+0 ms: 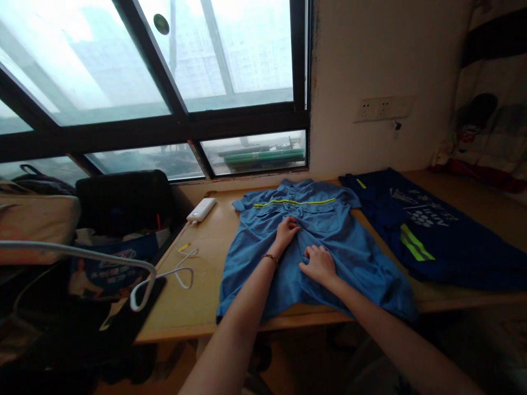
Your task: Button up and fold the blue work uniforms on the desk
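Observation:
A light blue work shirt (255, 263) with a yellow stripe across its chest lies front up on the wooden table, collar toward the window. My left hand (287, 231) pinches the shirt's front placket just below the chest pockets. Lower and to the right, my right hand (319, 263) is closed on the placket edge, fingers curled into the cloth. Around both hands the fabric is wrinkled, and the hem hangs near the table's front edge. Any button between the fingers is too small to make out.
A dark blue garment (453, 241) with reflective strips lies right of the shirt. On the left of the table (181, 307) are a white power bank (201, 210) and a white cable (185, 274). A black chair (127, 197) and bags stand farther left. Sockets (382, 108) are on the wall.

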`<state>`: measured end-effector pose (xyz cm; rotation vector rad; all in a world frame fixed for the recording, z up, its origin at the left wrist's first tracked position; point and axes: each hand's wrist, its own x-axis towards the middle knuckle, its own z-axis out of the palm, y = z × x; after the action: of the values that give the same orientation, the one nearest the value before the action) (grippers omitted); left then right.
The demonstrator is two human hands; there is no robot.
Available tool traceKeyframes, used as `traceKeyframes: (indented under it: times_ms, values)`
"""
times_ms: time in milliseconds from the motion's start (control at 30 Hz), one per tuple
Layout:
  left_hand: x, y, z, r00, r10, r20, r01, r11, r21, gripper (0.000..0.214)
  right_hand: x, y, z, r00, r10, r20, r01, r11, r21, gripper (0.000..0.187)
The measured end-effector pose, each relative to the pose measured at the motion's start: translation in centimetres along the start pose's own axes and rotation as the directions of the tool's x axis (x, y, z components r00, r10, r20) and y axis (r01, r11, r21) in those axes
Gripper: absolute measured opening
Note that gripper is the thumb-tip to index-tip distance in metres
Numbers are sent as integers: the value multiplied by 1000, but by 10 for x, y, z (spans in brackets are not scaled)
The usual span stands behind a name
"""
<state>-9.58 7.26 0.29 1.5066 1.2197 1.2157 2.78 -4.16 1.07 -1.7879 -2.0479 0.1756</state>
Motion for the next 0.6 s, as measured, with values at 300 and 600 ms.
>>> traceKeyframes:
  times_ms: [300, 600]
  values:
    - [-12, 7, -1, 997, 44, 57, -50, 993, 106, 39, 41, 44, 2, 981, 152, 124, -194, 652, 733, 24]
    - [-62, 11, -8, 984, 15, 179, -76, 939, 336, 11, 44, 48, -6, 952, 198, 234, -299, 428, 853, 25]
